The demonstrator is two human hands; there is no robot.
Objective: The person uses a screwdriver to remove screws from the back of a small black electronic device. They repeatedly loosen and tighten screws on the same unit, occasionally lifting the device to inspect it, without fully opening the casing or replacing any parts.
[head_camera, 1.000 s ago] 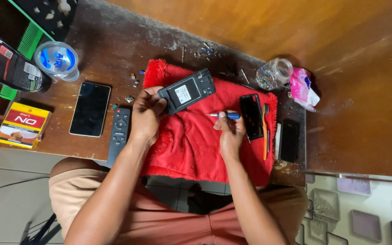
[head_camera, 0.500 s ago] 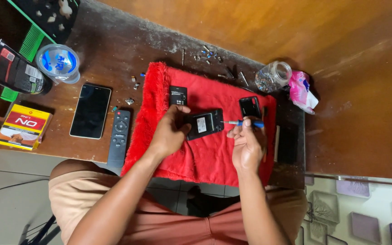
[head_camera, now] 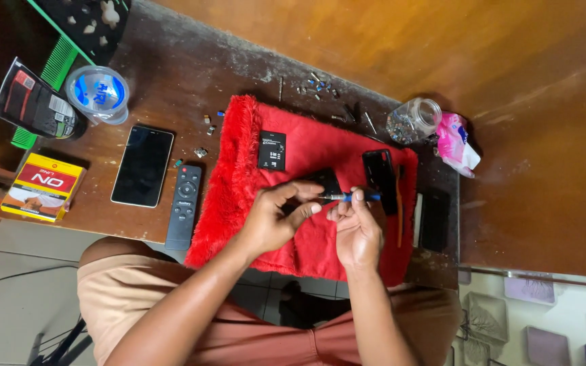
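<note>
left hand (head_camera: 276, 218) fingers pinched on a small black device (head_camera: 325, 181) near the middle of the red cloth (head_camera: 239, 169) on the bench, right hand (head_camera: 356, 227) gripping a blue screwdriver (head_camera: 353, 197), tip touching the device just beside the left fingertips (head_camera: 315, 207).

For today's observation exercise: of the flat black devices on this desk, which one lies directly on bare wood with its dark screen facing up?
The black smartphone, left of the remote control; the other black pieces lie on the red cloth.

Red fluffy cloth (head_camera: 306, 224) w/ black phone parts (head_camera: 272, 150), blue-handled screwdriver (head_camera: 354, 197), yellow-red box (head_camera: 42, 186), green comb (head_camera: 45, 81).
</note>
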